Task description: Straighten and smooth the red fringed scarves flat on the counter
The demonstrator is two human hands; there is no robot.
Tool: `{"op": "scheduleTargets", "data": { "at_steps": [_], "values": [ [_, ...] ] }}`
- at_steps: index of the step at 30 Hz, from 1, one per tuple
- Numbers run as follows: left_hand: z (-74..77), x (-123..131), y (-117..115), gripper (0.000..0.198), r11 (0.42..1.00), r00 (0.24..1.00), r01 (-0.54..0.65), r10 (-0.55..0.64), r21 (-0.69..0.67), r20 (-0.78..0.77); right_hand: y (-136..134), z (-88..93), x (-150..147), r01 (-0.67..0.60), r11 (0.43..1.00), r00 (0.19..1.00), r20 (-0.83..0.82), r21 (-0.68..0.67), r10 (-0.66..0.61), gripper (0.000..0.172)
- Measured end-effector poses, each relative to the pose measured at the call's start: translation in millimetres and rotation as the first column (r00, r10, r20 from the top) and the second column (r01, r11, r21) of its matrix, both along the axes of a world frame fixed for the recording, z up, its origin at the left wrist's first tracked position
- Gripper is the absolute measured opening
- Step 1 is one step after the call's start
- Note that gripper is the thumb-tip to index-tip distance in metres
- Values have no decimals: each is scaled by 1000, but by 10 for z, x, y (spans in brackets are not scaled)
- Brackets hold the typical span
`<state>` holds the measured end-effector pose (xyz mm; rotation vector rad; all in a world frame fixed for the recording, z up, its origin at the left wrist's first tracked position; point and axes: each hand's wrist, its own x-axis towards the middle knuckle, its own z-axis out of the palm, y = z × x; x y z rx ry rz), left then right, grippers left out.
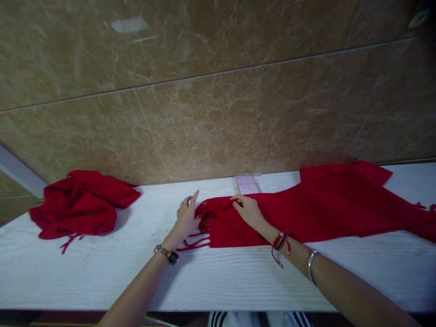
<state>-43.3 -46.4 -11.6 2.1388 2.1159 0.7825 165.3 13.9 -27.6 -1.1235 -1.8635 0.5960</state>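
Note:
A long red scarf (323, 204) with a fringed end lies spread across the white table (102, 272), running from the middle to the right edge. My left hand (187, 218) rests at the fringed end, fingers pinched on the fringe with the index finger raised. My right hand (248, 210) lies on the scarf just right of it, its fingers closed on a fold of the cloth near the far edge. A beaded band sits on my left wrist; a red cord and a metal bangle are on my right.
A second red scarf (81, 204) lies crumpled in a heap at the table's left end. A small pink card (248, 185) lies against the brown marble wall (218, 113), partly under the spread scarf. The table's near edge runs along the bottom.

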Motion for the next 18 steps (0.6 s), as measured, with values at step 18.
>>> {"op": "scheduleTargets", "data": {
  "at_steps": [18],
  "values": [
    [-94, 123, 198, 75, 1000, 1000, 5, -5, 4, 7, 419, 113, -97, -131, 991, 986, 103, -14, 132, 11]
  ]
}}
